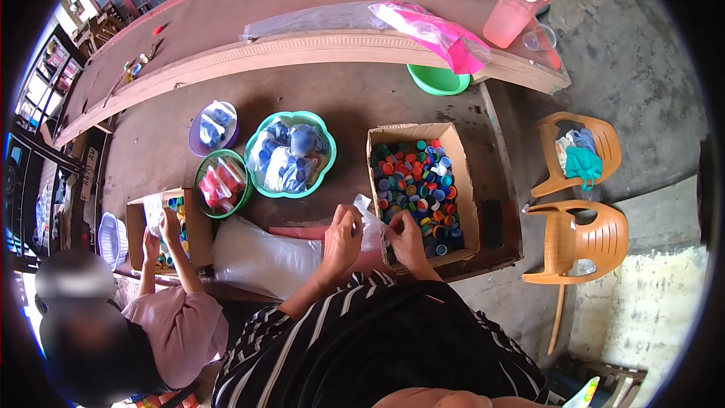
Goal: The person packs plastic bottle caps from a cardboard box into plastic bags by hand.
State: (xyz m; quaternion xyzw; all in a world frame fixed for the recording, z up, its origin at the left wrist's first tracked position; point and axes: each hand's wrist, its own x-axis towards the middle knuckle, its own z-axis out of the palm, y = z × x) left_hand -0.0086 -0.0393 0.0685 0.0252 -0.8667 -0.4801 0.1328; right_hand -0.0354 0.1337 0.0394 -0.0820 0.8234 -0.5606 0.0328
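Between my two hands hangs a small clear plastic bag (371, 225). My left hand (344, 236) is closed on its left side, fingers pinched. At the bag's right side my right hand (406, 238) is closed on the plastic too, over the near left edge of a cardboard box (468, 219). Bottle caps (415, 189) in red, blue, green, white and orange fill the box. Left of my left hand, a pile of clear plastic bags (260, 257) lies at the table's near edge. Whether anything is inside the held bag is hard to tell.
A co-worker (177, 321) at the left holds a bag over another cap box (136, 234). Beyond stand a teal basin (329, 159), a green basin (245, 200) and a purple bowl (194, 136). A raised wooden ledge (302, 47) crosses behind. Orange chairs (559, 245) stand right.
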